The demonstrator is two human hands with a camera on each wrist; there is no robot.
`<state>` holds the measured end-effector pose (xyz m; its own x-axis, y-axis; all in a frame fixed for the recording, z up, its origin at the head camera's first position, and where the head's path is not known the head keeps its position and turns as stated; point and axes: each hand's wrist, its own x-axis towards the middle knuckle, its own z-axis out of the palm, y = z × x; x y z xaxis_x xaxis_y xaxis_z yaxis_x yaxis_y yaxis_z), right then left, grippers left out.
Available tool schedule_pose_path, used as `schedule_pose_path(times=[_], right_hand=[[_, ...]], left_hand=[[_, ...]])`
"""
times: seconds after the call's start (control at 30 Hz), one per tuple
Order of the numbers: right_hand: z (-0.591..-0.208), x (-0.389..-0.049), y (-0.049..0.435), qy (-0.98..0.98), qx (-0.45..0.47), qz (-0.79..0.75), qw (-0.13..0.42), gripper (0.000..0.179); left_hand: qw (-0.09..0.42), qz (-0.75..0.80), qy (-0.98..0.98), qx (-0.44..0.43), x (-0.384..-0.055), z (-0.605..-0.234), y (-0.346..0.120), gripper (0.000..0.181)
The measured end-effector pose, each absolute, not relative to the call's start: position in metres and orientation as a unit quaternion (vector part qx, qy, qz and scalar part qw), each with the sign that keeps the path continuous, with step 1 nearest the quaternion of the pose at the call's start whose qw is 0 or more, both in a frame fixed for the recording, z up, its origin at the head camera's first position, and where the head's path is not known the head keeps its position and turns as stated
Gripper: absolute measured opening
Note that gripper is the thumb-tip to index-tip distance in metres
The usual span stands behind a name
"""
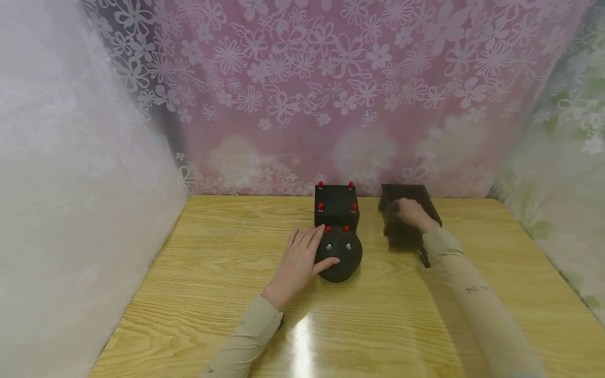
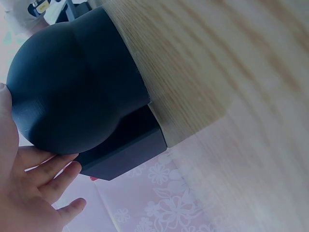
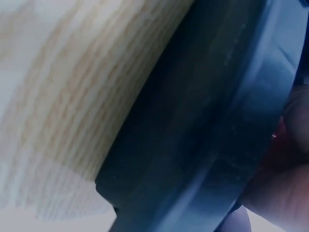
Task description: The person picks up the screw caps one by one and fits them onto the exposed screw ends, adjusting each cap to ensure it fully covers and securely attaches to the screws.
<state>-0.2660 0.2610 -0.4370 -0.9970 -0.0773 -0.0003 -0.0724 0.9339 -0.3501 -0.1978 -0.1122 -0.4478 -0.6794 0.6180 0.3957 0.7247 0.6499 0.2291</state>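
A black rounded body (image 1: 341, 266) with two silver switch-like pieces and two red knobs on top stands near the middle of the table. My left hand (image 1: 294, 265) rests along its left side, thumb across the front and fingers extended; the left wrist view shows the fingertips touching the smooth dome (image 2: 58, 87). Right behind it is a black box (image 1: 336, 197) with red-capped pieces at its corners. To the right, my right hand (image 1: 412, 214) reaches down into a black open bin (image 1: 402, 190), fingers bent. The bin's wall (image 3: 193, 125) partly hides those fingers; I cannot tell what they hold.
The wooden table (image 1: 227, 252) runs back to a pink flowered curtain (image 1: 293, 94). Pale cloth (image 1: 71, 184) hangs at the left and a flowered one (image 1: 562, 184) at the right. My right forearm crosses the table's right side.
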Motion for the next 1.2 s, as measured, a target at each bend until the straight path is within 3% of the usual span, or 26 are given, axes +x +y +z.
schedule_pose_path(times=[0.5,1.0,1.2], right_hand=[[-0.439,-0.261,0.264,0.982,-0.033,-0.185,0.006,0.02],[-0.428,-0.246,0.267,0.95,0.045,-0.308,-0.012,0.031],[-0.42,-0.238,0.264,0.919,0.06,-0.39,0.006,0.037]], left_hand=[[0.143,-0.183,-0.897,-0.376,-0.197,-0.446,-0.112,0.085],[0.148,-0.181,-0.897,-0.375,-0.198,-0.448,-0.112,0.085],[0.144,-0.186,-0.897,-0.374,-0.198,-0.448,-0.111,0.085]])
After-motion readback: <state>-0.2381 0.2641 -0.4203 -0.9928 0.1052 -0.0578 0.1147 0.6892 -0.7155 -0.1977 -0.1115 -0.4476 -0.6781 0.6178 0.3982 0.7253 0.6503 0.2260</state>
